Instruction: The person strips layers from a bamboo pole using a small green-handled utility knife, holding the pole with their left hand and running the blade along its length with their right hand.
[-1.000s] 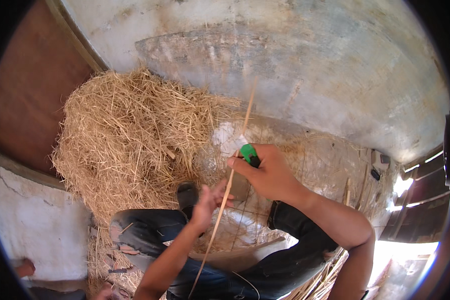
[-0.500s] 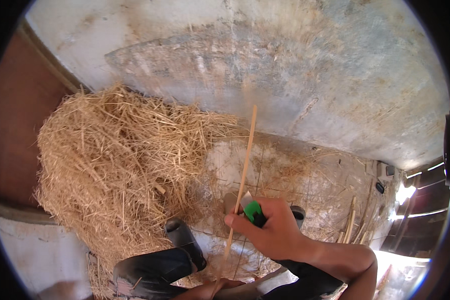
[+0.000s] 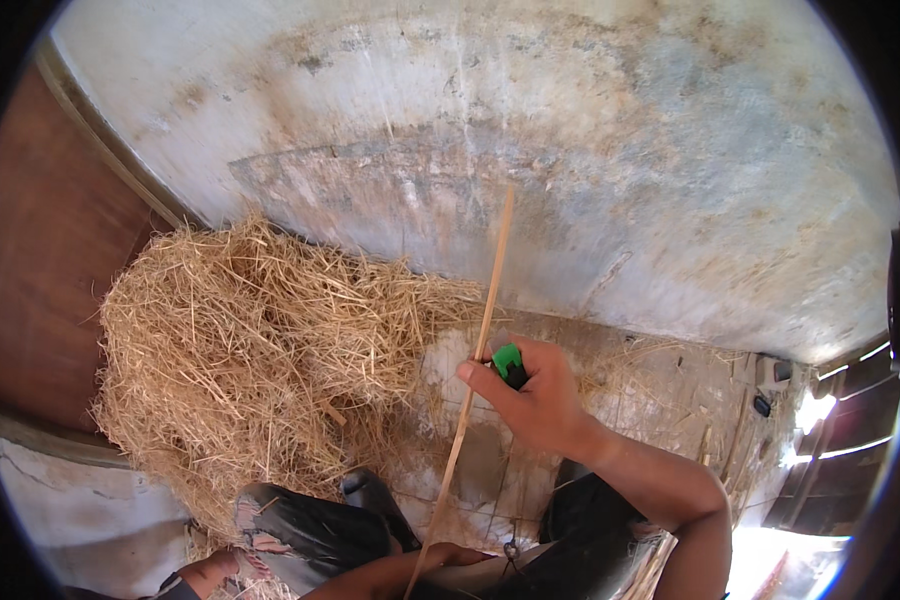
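A long thin strip of pale wood or bamboo point(image 3: 454, 455) slants up from the lower edge past both hands, its top end in front of the wall. My right hand point(image 3: 540, 400) is closed round a green and black utility knife point(image 3: 510, 366). Its thumb presses on the strip beside the knife, and the blade is mostly hidden there. Low down between my legs, my left hand point(image 3: 455, 556) is closed on the lower part of the strip; its fingers show only in part.
A big heap of straw point(image 3: 240, 350) lies at the left against the stained wall point(image 3: 570, 140). My bent legs in dark trousers point(image 3: 320, 525) flank the work. A small black object point(image 3: 762, 406) lies on the dusty tiled floor at right. Skin and dark cloth point(image 3: 208, 572) show at lower left.
My right hand and the knife have moved up, slightly left along the strip. The blade, visible before, is now mostly hidden. The view has tilted upward, showing more wall.
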Demonstrator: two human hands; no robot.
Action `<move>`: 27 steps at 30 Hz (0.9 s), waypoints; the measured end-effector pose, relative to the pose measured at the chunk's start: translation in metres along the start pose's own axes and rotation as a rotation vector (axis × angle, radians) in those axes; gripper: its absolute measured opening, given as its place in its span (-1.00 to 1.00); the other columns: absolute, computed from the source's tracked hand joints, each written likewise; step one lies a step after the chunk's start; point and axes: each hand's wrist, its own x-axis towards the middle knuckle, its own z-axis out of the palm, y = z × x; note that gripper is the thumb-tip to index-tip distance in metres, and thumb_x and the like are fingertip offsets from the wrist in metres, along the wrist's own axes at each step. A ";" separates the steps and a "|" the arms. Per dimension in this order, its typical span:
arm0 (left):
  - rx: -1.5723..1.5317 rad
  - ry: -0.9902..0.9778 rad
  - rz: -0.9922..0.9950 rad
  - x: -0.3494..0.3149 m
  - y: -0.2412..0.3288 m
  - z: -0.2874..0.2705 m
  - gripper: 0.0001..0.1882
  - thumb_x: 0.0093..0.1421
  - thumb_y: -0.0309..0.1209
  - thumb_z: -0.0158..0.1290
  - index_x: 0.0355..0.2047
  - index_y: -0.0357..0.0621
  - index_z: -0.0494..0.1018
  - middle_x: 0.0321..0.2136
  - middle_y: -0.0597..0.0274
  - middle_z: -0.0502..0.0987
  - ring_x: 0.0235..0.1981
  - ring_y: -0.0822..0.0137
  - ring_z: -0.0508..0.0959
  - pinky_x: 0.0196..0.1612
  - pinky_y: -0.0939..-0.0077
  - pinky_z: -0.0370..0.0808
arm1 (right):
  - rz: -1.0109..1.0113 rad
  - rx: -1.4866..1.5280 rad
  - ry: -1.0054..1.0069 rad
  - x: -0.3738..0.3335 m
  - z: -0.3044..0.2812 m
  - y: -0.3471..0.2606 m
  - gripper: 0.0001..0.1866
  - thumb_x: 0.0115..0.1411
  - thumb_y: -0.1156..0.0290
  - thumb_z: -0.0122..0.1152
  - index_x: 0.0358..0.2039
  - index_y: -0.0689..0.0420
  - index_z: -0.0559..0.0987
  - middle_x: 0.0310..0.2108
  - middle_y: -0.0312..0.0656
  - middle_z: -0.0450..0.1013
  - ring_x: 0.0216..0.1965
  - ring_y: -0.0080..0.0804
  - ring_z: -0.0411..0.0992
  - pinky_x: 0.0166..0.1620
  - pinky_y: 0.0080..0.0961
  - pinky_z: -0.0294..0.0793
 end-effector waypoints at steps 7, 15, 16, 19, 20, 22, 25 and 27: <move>-0.152 0.213 0.298 0.018 0.096 -0.112 -0.25 0.47 0.20 -0.36 0.28 -0.18 0.33 -0.14 0.07 0.62 -0.13 0.28 0.60 -0.01 0.35 0.47 | -0.017 0.008 0.043 -0.023 0.000 -0.024 -0.77 0.28 0.35 0.36 -0.42 0.25 0.63 -0.68 -0.52 0.26 -0.59 -0.80 0.15 -0.56 -0.62 0.11; -0.563 -0.092 0.988 -0.124 0.196 -0.189 -0.46 0.50 -0.16 -0.14 0.35 -0.23 0.24 -0.24 0.11 0.65 -0.24 0.40 0.59 -0.15 0.43 0.52 | 0.211 0.103 0.206 -0.042 0.008 -0.018 -0.70 0.31 0.22 0.33 -0.31 0.27 0.67 -0.67 -0.48 0.35 -0.59 -0.79 0.23 -0.54 -0.59 0.16; -0.488 0.008 0.985 -0.130 0.198 -0.180 -0.48 0.50 -0.21 -0.11 0.34 -0.23 0.24 -0.26 0.12 0.66 -0.27 0.43 0.58 -0.18 0.47 0.51 | 0.240 0.107 0.214 -0.042 0.012 -0.011 -0.70 0.30 0.23 0.33 -0.31 0.27 0.67 -0.67 -0.48 0.36 -0.59 -0.79 0.23 -0.54 -0.60 0.17; -0.427 0.092 0.897 -0.125 0.184 -0.171 -0.53 0.48 -0.37 -0.08 0.32 -0.29 0.27 -0.36 0.16 0.62 -0.33 0.43 0.59 -0.24 0.49 0.52 | 0.346 0.142 0.230 -0.039 0.016 0.007 -0.70 0.29 0.23 0.36 -0.32 0.26 0.67 -0.67 -0.48 0.36 -0.58 -0.79 0.23 -0.53 -0.61 0.18; -0.434 0.085 0.856 -0.122 0.181 -0.169 -0.55 0.47 -0.43 -0.08 0.31 -0.32 0.28 -0.40 0.18 0.60 -0.35 0.42 0.61 -0.26 0.48 0.53 | 0.383 0.173 0.234 -0.036 0.016 0.012 -0.71 0.28 0.24 0.37 -0.33 0.26 0.67 -0.67 -0.48 0.36 -0.59 -0.78 0.23 -0.53 -0.61 0.18; -0.469 0.083 0.807 -0.123 0.182 -0.169 -0.56 0.48 -0.38 -0.08 0.30 -0.27 0.32 -0.42 0.27 0.58 -0.39 0.53 0.51 -0.28 0.58 0.46 | 0.397 0.196 0.248 -0.030 0.017 0.022 -0.71 0.27 0.24 0.39 -0.35 0.26 0.67 -0.68 -0.48 0.36 -0.59 -0.78 0.22 -0.54 -0.62 0.17; -0.501 0.080 0.844 -0.118 0.182 -0.170 -0.56 0.50 -0.35 -0.09 0.31 -0.25 0.33 -0.47 0.37 0.50 -0.45 0.58 0.43 -0.32 0.63 0.40 | 0.343 0.145 0.253 -0.020 0.017 0.032 -0.72 0.26 0.25 0.40 -0.38 0.25 0.67 -0.69 -0.49 0.34 -0.62 -0.78 0.20 -0.55 -0.62 0.16; -0.523 0.090 0.864 -0.114 0.181 -0.170 -0.55 0.50 -0.34 -0.11 0.31 -0.28 0.32 -0.51 0.38 0.45 -0.48 0.58 0.40 -0.35 0.63 0.37 | 0.325 0.090 0.239 -0.014 0.020 0.035 -0.73 0.26 0.25 0.40 -0.40 0.24 0.67 -0.70 -0.50 0.33 -0.64 -0.78 0.18 -0.55 -0.62 0.16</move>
